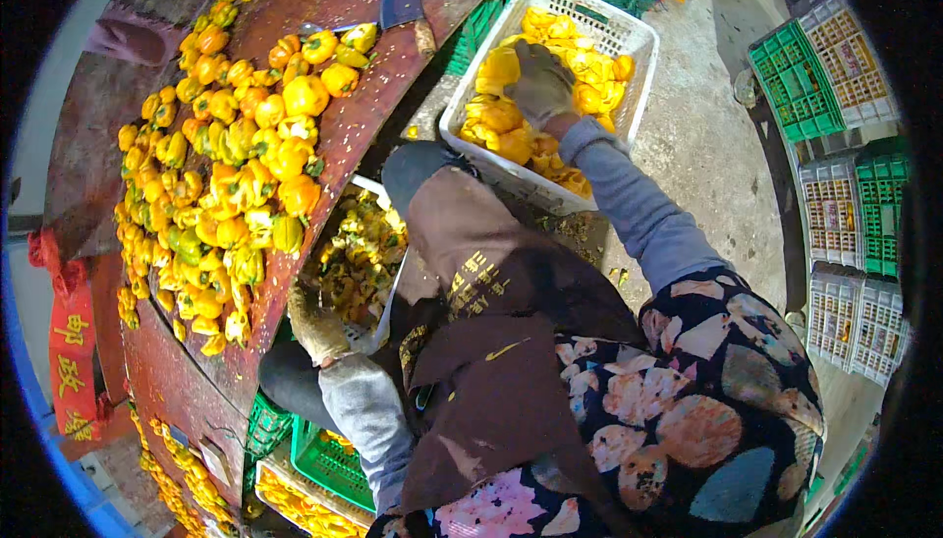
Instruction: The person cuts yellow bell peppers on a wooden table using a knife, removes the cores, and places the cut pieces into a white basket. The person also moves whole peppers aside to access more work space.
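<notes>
My right hand (541, 86), in a grey-brown work glove, is inside a white plastic crate (644, 81). It touches a large yellow pepper piece (497, 70) among other yellow pepper pieces (600, 92); whether it grips that piece is unclear. My left hand (318, 324), in a soiled glove, is by the edge of a red-brown table (368, 107), beside a container of pepper scraps (361, 250). Its fingers blend into shadow, so I cannot tell what they hold. Whole yellow and orange peppers (228, 191) are heaped on the table.
A cleaver (401, 4) with a wooden handle lies near the table's edge. Green crates (335, 464) and a white crate of yellow peppers (309, 501) stand below at left. Stacked green and white crates (840, 214) line the right side, across the concrete floor (707, 125).
</notes>
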The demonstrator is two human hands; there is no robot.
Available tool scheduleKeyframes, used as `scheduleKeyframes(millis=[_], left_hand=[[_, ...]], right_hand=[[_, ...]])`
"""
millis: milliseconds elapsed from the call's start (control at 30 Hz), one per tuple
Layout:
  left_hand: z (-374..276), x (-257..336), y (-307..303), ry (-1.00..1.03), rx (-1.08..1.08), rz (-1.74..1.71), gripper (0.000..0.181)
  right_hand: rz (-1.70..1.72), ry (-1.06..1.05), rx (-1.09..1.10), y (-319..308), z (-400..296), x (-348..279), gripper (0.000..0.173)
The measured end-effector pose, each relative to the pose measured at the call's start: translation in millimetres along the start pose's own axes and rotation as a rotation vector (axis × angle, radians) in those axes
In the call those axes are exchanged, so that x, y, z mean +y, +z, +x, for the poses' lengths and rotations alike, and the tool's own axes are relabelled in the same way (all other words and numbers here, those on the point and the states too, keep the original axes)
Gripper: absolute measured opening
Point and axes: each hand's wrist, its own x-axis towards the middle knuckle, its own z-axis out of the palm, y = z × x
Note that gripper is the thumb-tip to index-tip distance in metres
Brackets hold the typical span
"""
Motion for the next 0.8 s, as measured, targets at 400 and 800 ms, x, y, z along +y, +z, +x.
scheduleKeyframes(millis=[400,800], left_hand=[[-2.8,-4.1,-4.8,-0.46,0.272,-0.068,0.043],[11.4,-19.4,33.4,-0.543,0.147,-0.149,0.045]], right_hand=[[-0.363,-0.438,-0.39,174.0,34.6,85.9,0.028],[-0.381,-0.183,-0.508,72.7,69.3,161.9,0.036]])
